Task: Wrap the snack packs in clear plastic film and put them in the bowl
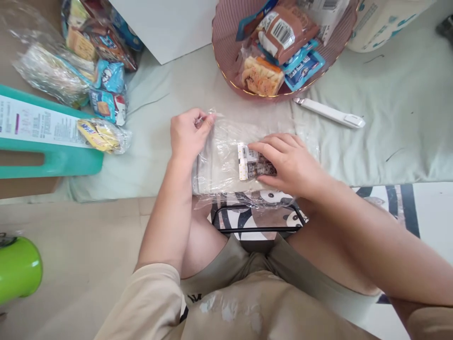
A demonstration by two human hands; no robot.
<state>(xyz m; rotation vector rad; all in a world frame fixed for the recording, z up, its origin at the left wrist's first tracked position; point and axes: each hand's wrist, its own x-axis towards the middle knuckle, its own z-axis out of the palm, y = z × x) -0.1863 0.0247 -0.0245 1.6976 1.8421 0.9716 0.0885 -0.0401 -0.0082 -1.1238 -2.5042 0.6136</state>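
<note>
A clear plastic bag (pixel 219 165) lies flat on the pale green cloth in front of me, its near edge hanging over the bed's or table's edge. My left hand (pixel 191 132) pinches the bag's far left corner between thumb and fingers. My right hand (pixel 290 163) rests over a small snack packet (pixel 246 163), white with dark print, that lies on the bag. Its fingers curve over the packet's right part and hide it. Whether the packet is inside the bag or on top, I cannot tell.
Beyond the bag stands a pink ribbed bowl (pixel 226 71) of packaged snacks. A white utility knife (pixel 329 112) lies beside it. Wrapped snacks (pixel 106 104) and a teal plastic piece with a label (pixel 71 163) are at left. A white container (pixel 382 23) stands far right.
</note>
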